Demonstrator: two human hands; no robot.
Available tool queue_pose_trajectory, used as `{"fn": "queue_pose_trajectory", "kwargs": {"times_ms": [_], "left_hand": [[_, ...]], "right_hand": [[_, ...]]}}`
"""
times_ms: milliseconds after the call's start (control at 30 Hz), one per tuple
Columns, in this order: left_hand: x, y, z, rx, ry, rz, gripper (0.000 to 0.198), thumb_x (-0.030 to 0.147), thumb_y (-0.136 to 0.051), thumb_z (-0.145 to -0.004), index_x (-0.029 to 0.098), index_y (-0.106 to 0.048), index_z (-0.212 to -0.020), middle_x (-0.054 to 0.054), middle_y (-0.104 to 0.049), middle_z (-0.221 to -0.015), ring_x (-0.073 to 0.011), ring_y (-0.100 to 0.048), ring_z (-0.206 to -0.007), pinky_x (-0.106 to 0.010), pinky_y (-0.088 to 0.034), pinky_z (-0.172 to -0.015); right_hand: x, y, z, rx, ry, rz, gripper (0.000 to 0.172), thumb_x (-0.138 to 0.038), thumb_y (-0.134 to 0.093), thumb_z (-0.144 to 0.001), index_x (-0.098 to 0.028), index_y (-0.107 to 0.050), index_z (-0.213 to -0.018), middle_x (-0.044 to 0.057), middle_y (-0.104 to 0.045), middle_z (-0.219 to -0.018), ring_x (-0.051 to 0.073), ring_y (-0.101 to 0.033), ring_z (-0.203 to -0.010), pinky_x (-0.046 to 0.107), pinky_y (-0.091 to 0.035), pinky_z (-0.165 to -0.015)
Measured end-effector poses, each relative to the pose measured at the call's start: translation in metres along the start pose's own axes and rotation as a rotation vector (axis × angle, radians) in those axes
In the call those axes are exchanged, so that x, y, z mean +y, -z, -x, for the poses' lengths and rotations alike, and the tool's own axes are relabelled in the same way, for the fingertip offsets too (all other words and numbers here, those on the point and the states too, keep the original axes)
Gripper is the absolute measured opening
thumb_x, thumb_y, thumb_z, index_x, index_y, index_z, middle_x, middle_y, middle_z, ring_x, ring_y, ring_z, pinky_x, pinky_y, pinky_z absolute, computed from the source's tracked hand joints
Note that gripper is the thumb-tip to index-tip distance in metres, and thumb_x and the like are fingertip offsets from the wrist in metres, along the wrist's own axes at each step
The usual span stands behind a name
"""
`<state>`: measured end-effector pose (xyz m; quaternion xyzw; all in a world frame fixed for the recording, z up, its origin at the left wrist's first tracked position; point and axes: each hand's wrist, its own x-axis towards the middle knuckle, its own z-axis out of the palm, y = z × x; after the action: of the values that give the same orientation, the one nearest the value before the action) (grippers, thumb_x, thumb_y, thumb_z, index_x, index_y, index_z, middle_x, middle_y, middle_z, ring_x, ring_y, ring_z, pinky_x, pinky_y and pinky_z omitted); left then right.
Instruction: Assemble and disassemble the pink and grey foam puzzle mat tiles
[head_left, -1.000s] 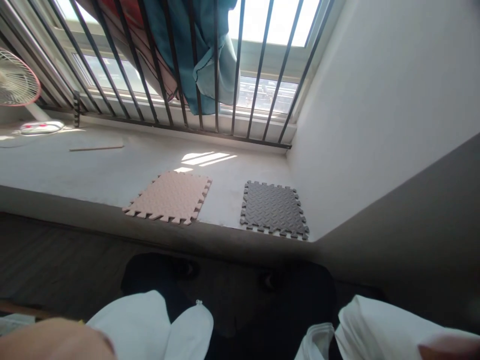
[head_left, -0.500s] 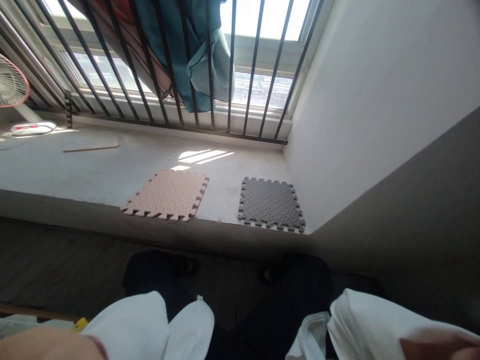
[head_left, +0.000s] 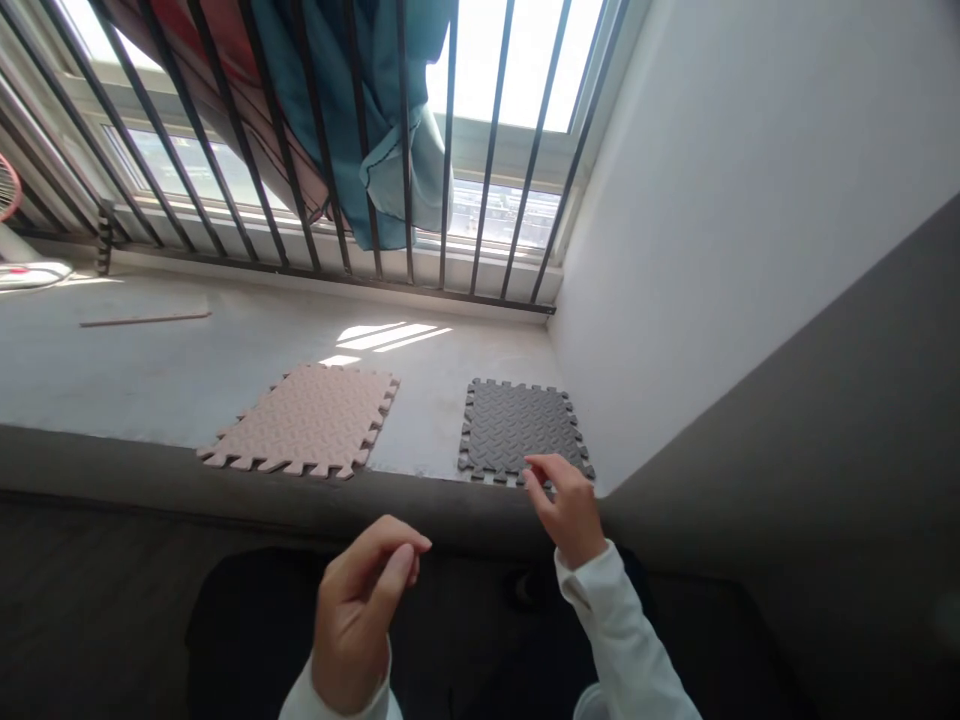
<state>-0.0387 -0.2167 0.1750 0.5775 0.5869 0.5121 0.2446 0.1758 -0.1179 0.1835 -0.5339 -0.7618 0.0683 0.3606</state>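
Observation:
My left hand (head_left: 360, 610) is raised in front of the ledge, fingers loosely bent and thumb slightly apart from the index finger, with nothing seen in it. A pink foam puzzle mat (head_left: 307, 420) lies flat on the ledge beyond it and to its left; hand and mat are apart. My right hand (head_left: 568, 508) is at the front edge of a dark grey foam puzzle mat (head_left: 517, 425), its thumb and index finger parted. Those fingertips overlap the mat's near border in view; whether they touch it I cannot tell. Both mats have toothed edges and a gap between them.
The pale ledge (head_left: 150, 385) runs under a black railing (head_left: 330, 275). Blue and pink cloth (head_left: 300, 130) hangs by the window. A thin stick (head_left: 146, 320) lies at the left, near a fan base (head_left: 34, 274). A white wall (head_left: 697, 240) rises at the right.
Both hands have come up and forward from the bottom corners toward the ledge. The view has shifted a little. The two mats stay in place on the ledge.

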Motion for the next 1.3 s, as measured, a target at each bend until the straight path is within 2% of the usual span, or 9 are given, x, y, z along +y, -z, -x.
{"fn": "queue_pose_trajectory", "kwargs": {"times_ms": [100, 200, 300, 500, 733, 900, 1000, 1167, 1300], "left_hand": [[-0.023, -0.04, 0.001, -0.157, 0.119, 0.113, 0.026, 0.04, -0.045, -0.077, 0.02, -0.06, -0.07, 0.001, -0.054, -0.055, -0.0105, -0.049, -0.051, -0.021, -0.042, -0.048], [-0.055, -0.065, 0.019, -0.234, 0.208, 0.12, 0.029, 0.043, -0.049, -0.074, 0.018, -0.062, -0.068, -0.001, -0.058, -0.058, -0.0108, -0.051, -0.051, -0.02, -0.043, -0.048], [-0.074, -0.074, 0.034, -0.26, 0.267, 0.126, 0.03, 0.045, -0.049, -0.073, 0.019, -0.062, -0.067, -0.001, -0.059, -0.058, -0.0113, -0.052, -0.052, -0.02, -0.043, -0.048], [-0.079, -0.07, 0.035, -0.278, 0.275, 0.101, 0.031, 0.047, -0.048, -0.073, 0.019, -0.063, -0.069, -0.002, -0.06, -0.06, -0.0118, -0.053, -0.054, -0.02, -0.044, -0.049], [-0.092, -0.063, 0.035, -0.29, 0.261, 0.079, 0.029, 0.044, -0.047, -0.075, 0.02, -0.063, -0.072, -0.001, -0.061, -0.062, -0.0122, -0.055, -0.056, -0.02, -0.045, -0.052], [-0.094, -0.062, 0.035, -0.281, 0.236, 0.065, 0.026, 0.041, -0.046, -0.077, 0.02, -0.062, -0.072, -0.001, -0.062, -0.064, -0.0119, -0.055, -0.056, -0.02, -0.045, -0.053], [-0.092, -0.065, 0.025, -0.231, 0.187, 0.007, 0.024, 0.037, -0.045, -0.076, 0.02, -0.061, -0.071, -0.001, -0.062, -0.065, -0.0124, -0.056, -0.059, -0.02, -0.046, -0.056], [-0.084, -0.076, -0.018, -0.144, 0.11, -0.356, 0.023, 0.033, -0.041, -0.078, 0.02, -0.06, -0.078, -0.003, -0.062, -0.075, -0.0144, -0.057, -0.071, -0.025, -0.046, -0.066], [-0.073, -0.09, -0.053, -0.116, 0.098, -0.765, 0.027, 0.032, -0.044, -0.077, 0.015, -0.059, -0.092, -0.009, -0.06, -0.09, -0.0219, -0.055, -0.089, -0.031, -0.045, -0.072]], "right_hand": [[0.041, -0.058, 0.008, -0.308, -0.284, 0.204, 0.018, -0.022, -0.046, -0.077, -0.018, -0.062, -0.084, 0.004, -0.064, -0.082, 0.014, -0.058, -0.074, 0.025, -0.041, -0.07], [0.058, -0.088, 0.014, -0.444, -0.438, 0.386, 0.021, -0.026, -0.044, -0.08, -0.018, -0.062, -0.088, 0.006, -0.063, -0.09, 0.017, -0.058, -0.084, 0.028, -0.039, -0.074], [0.058, -0.102, 0.009, -0.48, -0.465, 0.511, 0.028, -0.033, -0.043, -0.082, -0.015, -0.061, -0.092, 0.011, -0.062, -0.094, 0.021, -0.058, -0.087, 0.034, -0.038, -0.075], [0.056, -0.121, -0.005, -0.495, -0.472, 0.572, 0.033, -0.039, -0.048, -0.078, -0.013, -0.061, -0.094, 0.014, -0.062, -0.094, 0.025, -0.058, -0.088, 0.037, -0.039, -0.076], [0.053, -0.123, -0.016, -0.543, -0.489, 0.576, 0.031, -0.034, -0.047, -0.075, -0.012, -0.063, -0.09, 0.015, -0.064, -0.093, 0.025, -0.06, -0.086, 0.036, -0.039, -0.075], [0.042, -0.109, -0.031, -0.48, -0.484, 0.55, 0.034, -0.035, -0.043, -0.074, -0.011, -0.064, -0.087, 0.015, -0.065, -0.089, 0.024, -0.061, -0.083, 0.036, -0.041, -0.072], [0.029, -0.098, -0.037, -0.445, -0.452, 0.536, 0.036, -0.037, -0.042, -0.074, -0.011, -0.064, -0.086, 0.015, -0.065, -0.087, 0.024, -0.061, -0.082, 0.034, -0.041, -0.071], [0.001, -0.09, -0.033, -0.411, -0.389, 0.529, 0.035, -0.037, -0.041, -0.075, -0.012, -0.064, -0.083, 0.014, -0.065, -0.085, 0.023, -0.061, -0.079, 0.034, -0.041, -0.07], [-0.017, -0.093, -0.021, -0.414, -0.346, 0.522, 0.032, -0.035, -0.042, -0.075, -0.013, -0.064, -0.081, 0.013, -0.065, -0.084, 0.024, -0.061, -0.078, 0.034, -0.041, -0.07]]}}
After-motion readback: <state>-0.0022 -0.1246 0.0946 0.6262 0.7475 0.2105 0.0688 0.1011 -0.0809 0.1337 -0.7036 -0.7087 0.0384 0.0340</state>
